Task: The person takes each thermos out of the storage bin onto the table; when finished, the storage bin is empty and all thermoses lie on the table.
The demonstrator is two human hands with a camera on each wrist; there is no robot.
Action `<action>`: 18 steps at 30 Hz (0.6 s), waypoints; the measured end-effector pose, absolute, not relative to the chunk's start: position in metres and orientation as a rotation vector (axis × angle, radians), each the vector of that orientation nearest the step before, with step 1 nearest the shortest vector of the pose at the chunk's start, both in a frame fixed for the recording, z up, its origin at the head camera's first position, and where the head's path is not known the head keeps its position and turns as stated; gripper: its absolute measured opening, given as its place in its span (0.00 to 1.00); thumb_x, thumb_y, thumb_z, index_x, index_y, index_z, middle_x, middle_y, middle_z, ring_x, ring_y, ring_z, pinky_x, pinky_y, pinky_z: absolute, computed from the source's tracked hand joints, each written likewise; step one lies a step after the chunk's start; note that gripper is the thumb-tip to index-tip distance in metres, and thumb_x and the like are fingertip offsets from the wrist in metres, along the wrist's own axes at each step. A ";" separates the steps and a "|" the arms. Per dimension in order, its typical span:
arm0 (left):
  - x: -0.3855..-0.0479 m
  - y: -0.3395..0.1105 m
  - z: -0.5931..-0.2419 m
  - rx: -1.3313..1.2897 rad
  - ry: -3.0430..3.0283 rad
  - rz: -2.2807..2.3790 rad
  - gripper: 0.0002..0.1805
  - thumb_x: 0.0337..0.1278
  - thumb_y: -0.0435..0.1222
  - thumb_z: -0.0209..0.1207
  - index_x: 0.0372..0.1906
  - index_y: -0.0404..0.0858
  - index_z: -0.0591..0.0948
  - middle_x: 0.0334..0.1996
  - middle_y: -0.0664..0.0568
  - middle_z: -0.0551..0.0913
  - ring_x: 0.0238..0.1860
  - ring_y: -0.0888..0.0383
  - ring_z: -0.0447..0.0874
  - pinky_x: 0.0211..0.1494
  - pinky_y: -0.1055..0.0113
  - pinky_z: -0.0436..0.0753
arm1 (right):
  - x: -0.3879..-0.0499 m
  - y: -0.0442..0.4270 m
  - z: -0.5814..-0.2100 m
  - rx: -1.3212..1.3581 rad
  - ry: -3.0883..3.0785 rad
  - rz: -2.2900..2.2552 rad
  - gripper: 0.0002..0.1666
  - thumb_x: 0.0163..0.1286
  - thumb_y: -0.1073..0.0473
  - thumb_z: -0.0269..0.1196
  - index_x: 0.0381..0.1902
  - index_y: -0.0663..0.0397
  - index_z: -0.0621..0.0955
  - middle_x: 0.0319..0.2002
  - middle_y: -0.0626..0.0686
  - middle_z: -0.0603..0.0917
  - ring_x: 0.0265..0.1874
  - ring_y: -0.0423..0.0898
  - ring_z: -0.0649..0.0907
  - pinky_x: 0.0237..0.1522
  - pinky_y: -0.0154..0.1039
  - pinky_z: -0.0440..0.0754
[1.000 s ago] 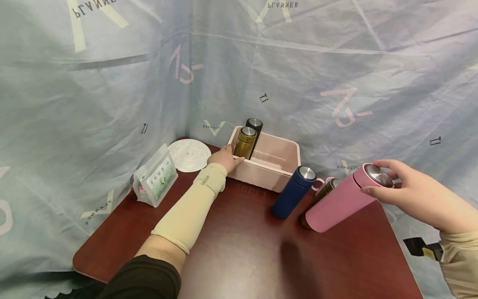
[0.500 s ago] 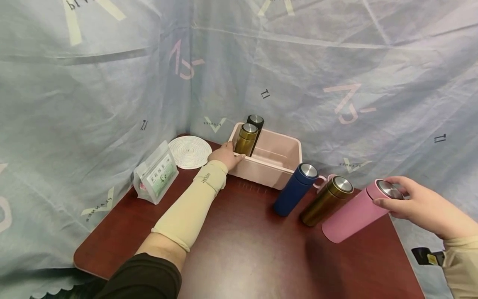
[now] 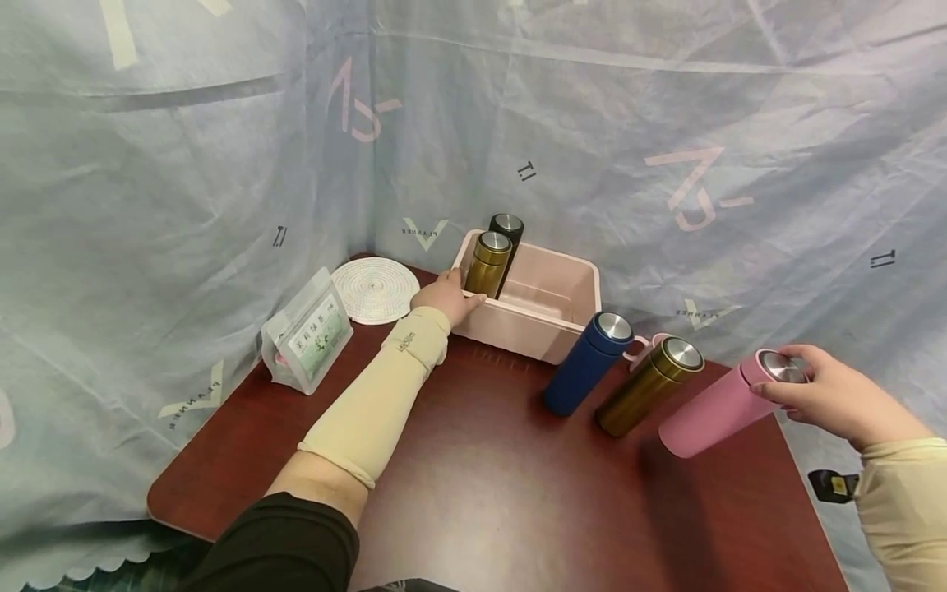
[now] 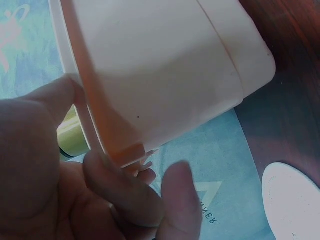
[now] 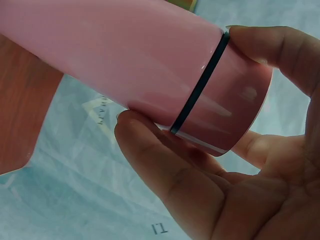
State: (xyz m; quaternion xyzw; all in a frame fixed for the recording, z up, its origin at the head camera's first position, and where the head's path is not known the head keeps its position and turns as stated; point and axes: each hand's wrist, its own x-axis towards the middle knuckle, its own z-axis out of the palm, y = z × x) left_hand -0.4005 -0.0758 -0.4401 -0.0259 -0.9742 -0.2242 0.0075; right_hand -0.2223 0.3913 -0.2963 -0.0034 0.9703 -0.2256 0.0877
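My right hand (image 3: 843, 395) grips a pink thermos (image 3: 713, 415) by its steel-topped lid, thumb and fingers on opposite sides in the right wrist view. Whether its base touches the table cannot be told. To its left stand a golden-brown thermos (image 3: 639, 390) and a blue thermos (image 3: 580, 370). At the front left corner of a pale pink bin (image 3: 518, 329), my left hand (image 3: 447, 298) holds the rim, the thumb along the front. The bin's wall (image 4: 165, 65) fills much of the left wrist view. A gold thermos (image 3: 486, 271) and a black thermos (image 3: 510, 238) stand inside its left end.
A pink mug (image 3: 638, 352) is partly hidden behind the blue and golden-brown thermoses. At the left lie a round white woven mat (image 3: 375, 288) and an upright white pouch (image 3: 311, 337). Printed cloth (image 3: 592, 123) hangs behind the dark red table (image 3: 473, 493).
My right hand has moved right with the pink thermos, away from the golden-brown thermos it was partly covering. The left hand stays on the bin's rim. The head view has tilted slightly down.
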 end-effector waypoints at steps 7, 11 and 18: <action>-0.401 -0.075 -0.441 -0.086 -3.036 -0.697 0.47 0.65 0.65 0.51 0.76 0.38 0.59 0.70 0.44 0.67 0.54 0.44 0.81 0.49 0.49 0.81 | -0.229 0.394 -0.307 -0.013 2.868 -0.689 0.50 0.71 0.51 0.64 0.69 0.79 0.51 0.37 0.62 0.74 0.30 0.41 0.82 0.33 0.35 0.83; -0.401 -0.075 -0.441 -0.090 -3.032 -0.701 0.47 0.65 0.65 0.50 0.76 0.38 0.59 0.70 0.44 0.67 0.55 0.44 0.81 0.50 0.49 0.81 | -0.233 0.392 -0.312 -0.020 2.871 -0.671 0.49 0.70 0.51 0.65 0.69 0.79 0.52 0.38 0.62 0.75 0.31 0.43 0.82 0.34 0.37 0.83; -0.400 -0.075 -0.441 -0.089 -3.031 -0.699 0.47 0.65 0.65 0.51 0.76 0.38 0.59 0.70 0.44 0.67 0.57 0.44 0.80 0.51 0.49 0.80 | -0.239 0.391 -0.319 -0.051 2.954 -0.475 0.50 0.68 0.46 0.65 0.68 0.77 0.57 0.36 0.60 0.79 0.34 0.51 0.80 0.35 0.43 0.76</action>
